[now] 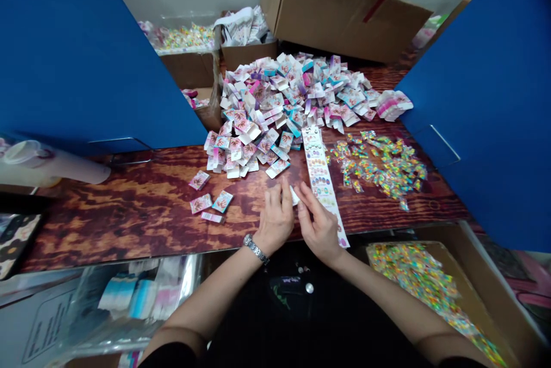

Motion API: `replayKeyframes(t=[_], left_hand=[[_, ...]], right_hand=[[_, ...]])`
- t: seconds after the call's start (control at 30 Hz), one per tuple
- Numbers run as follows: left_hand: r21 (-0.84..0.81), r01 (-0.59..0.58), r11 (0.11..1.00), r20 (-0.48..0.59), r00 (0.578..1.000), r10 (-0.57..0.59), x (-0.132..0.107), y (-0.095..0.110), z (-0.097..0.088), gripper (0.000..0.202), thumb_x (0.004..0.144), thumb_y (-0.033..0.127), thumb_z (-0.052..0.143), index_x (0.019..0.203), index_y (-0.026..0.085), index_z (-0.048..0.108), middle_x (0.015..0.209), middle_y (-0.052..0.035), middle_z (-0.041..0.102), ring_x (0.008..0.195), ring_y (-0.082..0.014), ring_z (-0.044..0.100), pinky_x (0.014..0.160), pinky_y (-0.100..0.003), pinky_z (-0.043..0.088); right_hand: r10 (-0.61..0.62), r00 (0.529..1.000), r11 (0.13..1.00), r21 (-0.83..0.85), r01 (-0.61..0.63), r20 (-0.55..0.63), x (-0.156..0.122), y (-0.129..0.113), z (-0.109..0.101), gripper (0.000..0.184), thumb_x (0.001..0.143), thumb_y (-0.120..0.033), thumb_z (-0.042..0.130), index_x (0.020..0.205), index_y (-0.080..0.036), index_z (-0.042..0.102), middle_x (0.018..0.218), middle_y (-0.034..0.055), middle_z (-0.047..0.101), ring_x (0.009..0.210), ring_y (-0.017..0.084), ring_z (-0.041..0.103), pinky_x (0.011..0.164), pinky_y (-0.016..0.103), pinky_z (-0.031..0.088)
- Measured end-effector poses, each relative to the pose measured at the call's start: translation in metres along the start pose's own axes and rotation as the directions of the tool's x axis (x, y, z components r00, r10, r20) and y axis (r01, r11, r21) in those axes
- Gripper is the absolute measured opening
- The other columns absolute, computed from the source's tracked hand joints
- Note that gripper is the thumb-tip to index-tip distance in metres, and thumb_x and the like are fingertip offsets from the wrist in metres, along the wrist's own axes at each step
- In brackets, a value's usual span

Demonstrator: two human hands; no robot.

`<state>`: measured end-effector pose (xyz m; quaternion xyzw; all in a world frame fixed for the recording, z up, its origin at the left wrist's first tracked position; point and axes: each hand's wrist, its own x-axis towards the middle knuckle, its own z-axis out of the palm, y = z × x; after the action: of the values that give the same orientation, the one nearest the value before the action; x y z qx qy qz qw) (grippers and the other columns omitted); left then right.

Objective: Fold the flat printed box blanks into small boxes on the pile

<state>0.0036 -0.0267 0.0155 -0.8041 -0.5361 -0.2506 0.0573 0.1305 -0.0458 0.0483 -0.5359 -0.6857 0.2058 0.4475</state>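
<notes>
My left hand (278, 216), with a metal watch (255, 249) on its wrist, and my right hand (318, 224) meet near the front of the wooden table (129, 213). Between their fingertips is a small white card (294, 196), partly hidden by my fingers. Just right of it lies a long printed strip of nail stickers (322, 181), with my right hand at its lower part. A large heap of folded printed cards (275, 104) rises behind my hands. Several similar cards (212, 202) lie apart to the left.
Loose bright sticker packets (379, 167) spread across the table to the right. A cardboard box (430, 287) of packets sits below the front right edge. A plastic bag of cards (129, 299) lies at lower left. Blue panels (86, 52) stand at the left, with cardboard boxes (344, 6) behind.
</notes>
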Motion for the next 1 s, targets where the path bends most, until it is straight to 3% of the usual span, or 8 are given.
replayKeyframes(t=[0.17,0.3,0.6,0.77,0.9,1.0], left_hand=[[0.05,-0.019,0.999,0.0,1.0,0.019,-0.001,0.0,0.0,0.069,0.096,0.026,0.039,0.15,0.007,0.002,0.12,-0.0231,0.053,0.103,-0.0273,0.055,0.076,-0.034,0.051],[-0.047,-0.042,0.998,-0.003,0.999,0.042,0.001,-0.002,-0.003,0.076,0.095,0.033,0.044,0.15,0.005,0.0,0.123,-0.0242,0.049,0.102,-0.029,0.051,0.08,-0.037,0.051],[-0.058,-0.076,0.995,-0.006,0.997,0.076,0.0,-0.003,0.002,0.076,0.093,0.023,0.045,0.15,0.005,-0.002,0.124,-0.0251,0.047,0.109,-0.0309,0.047,0.082,-0.039,0.049],[-0.11,-0.05,0.993,0.011,0.999,0.051,-0.004,-0.002,0.0,0.073,0.094,0.02,0.041,0.15,0.007,-0.003,0.124,-0.0251,0.047,0.11,-0.0308,0.047,0.084,-0.04,0.048],[-0.251,0.041,0.967,0.025,0.999,-0.036,-0.006,0.0,-0.004,0.073,0.093,0.02,0.04,0.151,0.008,-0.002,0.124,-0.0228,0.046,0.105,-0.0277,0.047,0.087,-0.041,0.047],[-0.322,0.061,0.945,-0.006,0.998,-0.066,-0.006,0.002,-0.006,0.07,0.094,0.021,0.038,0.151,0.009,0.0,0.124,-0.0222,0.047,0.106,-0.0272,0.047,0.091,-0.043,0.045]], right_hand=[[0.182,0.982,0.977,0.097,-0.187,0.058,-0.001,0.001,0.0,0.047,0.095,-0.023,0.046,0.141,-0.025,0.042,0.122,0.0054,0.066,0.106,0.021,0.066,0.093,0.037,0.055],[0.189,0.979,0.976,0.101,-0.195,0.071,0.0,0.002,-0.004,0.047,0.094,-0.023,0.047,0.141,-0.026,0.043,0.124,0.0061,0.065,0.107,0.022,0.066,0.092,0.036,0.056],[-0.11,0.994,0.991,-0.075,0.109,-0.018,-0.009,0.005,0.004,0.055,0.093,-0.012,0.043,0.145,-0.027,0.036,0.131,0.0048,0.06,0.116,0.022,0.06,0.099,0.04,0.053],[-0.159,0.987,0.986,-0.05,0.16,0.019,-0.014,0.004,0.005,0.06,0.092,-0.011,0.045,0.148,-0.027,0.029,0.137,0.0075,0.054,0.122,0.023,0.055,0.102,0.042,0.05],[-0.172,0.981,0.984,-0.037,0.176,0.088,-0.006,0.004,-0.001,0.059,0.094,-0.016,0.046,0.149,-0.024,0.027,0.133,0.0103,0.057,0.123,0.022,0.055,0.102,0.043,0.049],[-0.198,0.973,0.977,-0.061,0.206,0.123,0.0,0.006,-0.003,0.063,0.095,-0.018,0.044,0.151,-0.018,0.016,0.132,0.0123,0.058,0.126,0.023,0.052,0.104,0.044,0.048]])
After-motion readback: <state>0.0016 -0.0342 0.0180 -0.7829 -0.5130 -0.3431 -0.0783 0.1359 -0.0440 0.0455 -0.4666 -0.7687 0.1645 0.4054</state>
